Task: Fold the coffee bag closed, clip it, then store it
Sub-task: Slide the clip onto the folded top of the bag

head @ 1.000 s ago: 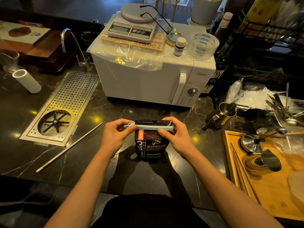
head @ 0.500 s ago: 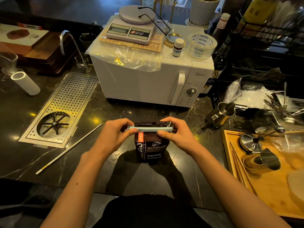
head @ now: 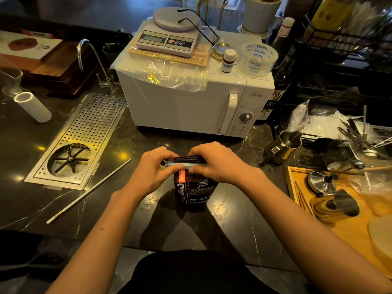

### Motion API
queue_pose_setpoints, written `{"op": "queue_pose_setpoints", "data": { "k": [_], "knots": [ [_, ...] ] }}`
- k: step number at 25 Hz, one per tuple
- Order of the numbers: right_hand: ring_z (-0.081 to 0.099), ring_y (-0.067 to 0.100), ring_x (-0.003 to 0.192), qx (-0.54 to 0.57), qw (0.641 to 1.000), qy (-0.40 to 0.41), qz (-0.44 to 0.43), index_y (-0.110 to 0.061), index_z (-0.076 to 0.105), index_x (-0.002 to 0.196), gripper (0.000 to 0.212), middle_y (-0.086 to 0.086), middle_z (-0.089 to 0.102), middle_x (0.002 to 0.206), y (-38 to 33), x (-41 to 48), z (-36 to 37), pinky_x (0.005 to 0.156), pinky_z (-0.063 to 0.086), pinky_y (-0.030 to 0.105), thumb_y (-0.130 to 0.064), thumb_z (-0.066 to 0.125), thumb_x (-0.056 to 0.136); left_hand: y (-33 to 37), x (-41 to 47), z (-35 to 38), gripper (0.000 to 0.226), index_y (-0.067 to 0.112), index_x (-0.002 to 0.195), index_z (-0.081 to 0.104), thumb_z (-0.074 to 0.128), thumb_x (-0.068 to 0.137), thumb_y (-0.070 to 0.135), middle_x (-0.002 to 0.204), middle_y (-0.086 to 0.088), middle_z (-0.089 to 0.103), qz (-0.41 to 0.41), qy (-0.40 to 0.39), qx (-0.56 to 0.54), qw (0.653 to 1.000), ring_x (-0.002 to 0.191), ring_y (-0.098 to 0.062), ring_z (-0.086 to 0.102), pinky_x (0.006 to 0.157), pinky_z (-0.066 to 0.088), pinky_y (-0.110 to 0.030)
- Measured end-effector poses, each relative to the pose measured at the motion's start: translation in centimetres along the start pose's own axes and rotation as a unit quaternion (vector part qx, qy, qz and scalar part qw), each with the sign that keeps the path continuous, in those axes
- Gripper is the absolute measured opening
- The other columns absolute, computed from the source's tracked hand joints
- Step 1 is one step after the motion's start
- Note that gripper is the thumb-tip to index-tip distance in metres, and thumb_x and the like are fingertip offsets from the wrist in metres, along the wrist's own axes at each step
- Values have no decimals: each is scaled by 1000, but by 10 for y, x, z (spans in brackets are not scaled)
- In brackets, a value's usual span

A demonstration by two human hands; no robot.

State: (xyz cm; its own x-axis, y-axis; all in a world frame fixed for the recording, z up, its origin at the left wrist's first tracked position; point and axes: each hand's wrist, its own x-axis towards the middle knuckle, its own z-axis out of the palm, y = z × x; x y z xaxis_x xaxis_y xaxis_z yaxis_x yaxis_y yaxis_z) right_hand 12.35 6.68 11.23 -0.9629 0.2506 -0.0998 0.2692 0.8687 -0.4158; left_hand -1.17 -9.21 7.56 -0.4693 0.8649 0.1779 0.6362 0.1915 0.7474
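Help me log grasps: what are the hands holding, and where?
Both left hand and right hand pinch the clip across the coffee bag top.

dim, warm glare, warped edges

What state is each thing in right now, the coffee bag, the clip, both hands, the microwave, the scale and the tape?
Dark printed coffee bag: upright on the counter, top folded over.
Pale blue plastic bar clip: lying across the fold, pressed from both ends.
Left hand: gripping the clip's left end.
Right hand: gripping the clip's right end.
White microwave: door shut.
White digital kitchen scale: display blank, glasses on its platform.
Clear tape roll: lying flat on the microwave.
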Motion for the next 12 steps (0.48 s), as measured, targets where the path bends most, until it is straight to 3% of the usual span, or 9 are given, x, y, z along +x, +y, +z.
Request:
{"op": "queue_pose_setpoints", "data": {
  "k": [4, 9, 12],
  "knots": [
    [63, 19, 96, -26, 999, 42, -5, -26, 62, 115, 31, -4, 68, 105, -3, 3, 8, 75, 50, 38, -43, 64, 89, 0, 4, 0, 18, 9, 96, 74, 74, 84, 22, 83, -4, 64, 18, 0, 17, 1000, 78, -14, 59, 65, 43, -19],
    [63, 22, 96, -54, 995, 80, 12, -25, 62, 113, 29, -1, 68, 105, -1, 6, 14, 70, 40, 33, -41, 63, 88, 0, 15, -5, 23, 10, 98, 73, 76, 82, 27, 85, -3, 65, 46, -28, 58, 997, 76, -14, 59, 66, 46, -23],
    [62, 22, 97, -54, 996, 69, 12, -26, 62, 113, 31, -2, 67, 105, -2, 6, 10, 72, 44, 36, -42, 65, 87, -2, 18, -7, 27, 11, 101, 73, 77, 81, 29, 89, -1, 66, 43, -43, 49, 997, 81, -12, 61, 70, 50, -25]
  ]
}}
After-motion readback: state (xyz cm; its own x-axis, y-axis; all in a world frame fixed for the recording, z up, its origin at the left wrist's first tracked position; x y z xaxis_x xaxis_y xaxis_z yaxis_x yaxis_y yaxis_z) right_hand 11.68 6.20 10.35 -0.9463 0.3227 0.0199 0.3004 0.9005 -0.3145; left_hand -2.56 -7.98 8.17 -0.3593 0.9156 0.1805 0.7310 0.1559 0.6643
